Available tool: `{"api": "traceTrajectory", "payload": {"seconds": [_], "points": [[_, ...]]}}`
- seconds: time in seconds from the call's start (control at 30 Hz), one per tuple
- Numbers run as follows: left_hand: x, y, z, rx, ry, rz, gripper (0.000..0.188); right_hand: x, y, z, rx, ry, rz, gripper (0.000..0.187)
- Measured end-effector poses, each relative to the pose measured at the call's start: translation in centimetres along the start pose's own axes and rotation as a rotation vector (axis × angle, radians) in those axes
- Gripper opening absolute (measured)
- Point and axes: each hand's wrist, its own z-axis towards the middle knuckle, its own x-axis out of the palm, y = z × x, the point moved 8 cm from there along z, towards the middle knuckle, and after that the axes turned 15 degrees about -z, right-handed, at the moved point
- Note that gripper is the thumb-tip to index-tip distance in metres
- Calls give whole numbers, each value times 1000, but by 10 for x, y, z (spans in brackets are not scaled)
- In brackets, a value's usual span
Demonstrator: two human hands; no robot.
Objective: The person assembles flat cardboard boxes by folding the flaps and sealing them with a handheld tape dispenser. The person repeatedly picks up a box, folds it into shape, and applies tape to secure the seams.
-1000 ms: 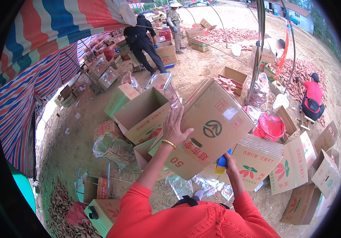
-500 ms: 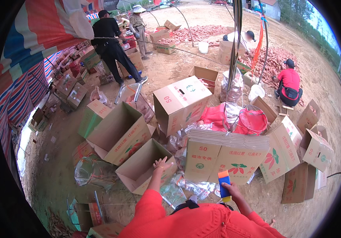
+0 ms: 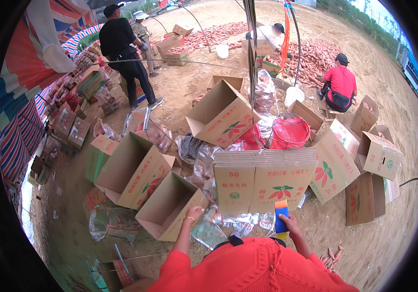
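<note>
My left hand (image 3: 195,212), its fingers curled in, is against the near right wall of an open cardboard carton (image 3: 165,225). Whether the fingers grip the carton or something small cannot be made out. In my right hand (image 3: 291,224) is a blue block-shaped hand tool (image 3: 281,220) with an orange top and a yellow lower end, possibly a tape dispenser. That tool stands before a stack of flattened cartons (image 3: 262,182) with red and green print. Beyond the open carton, another open carton (image 3: 138,168) lies tilted, and a further one (image 3: 226,119) rests on its side.
Plastic bags (image 3: 213,228) lie at my feet. Red mesh bags (image 3: 290,132) and a pole (image 3: 251,53) stand past the stack; more cartons (image 3: 334,168) lean at right. Loose sweet potatoes (image 3: 332,258) lie lower right. Several people work farther off near sweet potato heaps (image 3: 313,61).
My left hand's spread fingers have curled and drawn back toward me. The farther carton has tipped, so its open inside now shows. My right hand still holds the blue tool; the view has shifted.
</note>
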Motion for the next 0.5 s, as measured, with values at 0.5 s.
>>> {"api": "traceTrajectory", "payload": {"seconds": [0.5], "points": [[-57, -358, -205, 922, 93, -1078, 43, -36, 19, -34, -58, -19, 104, 31]]}}
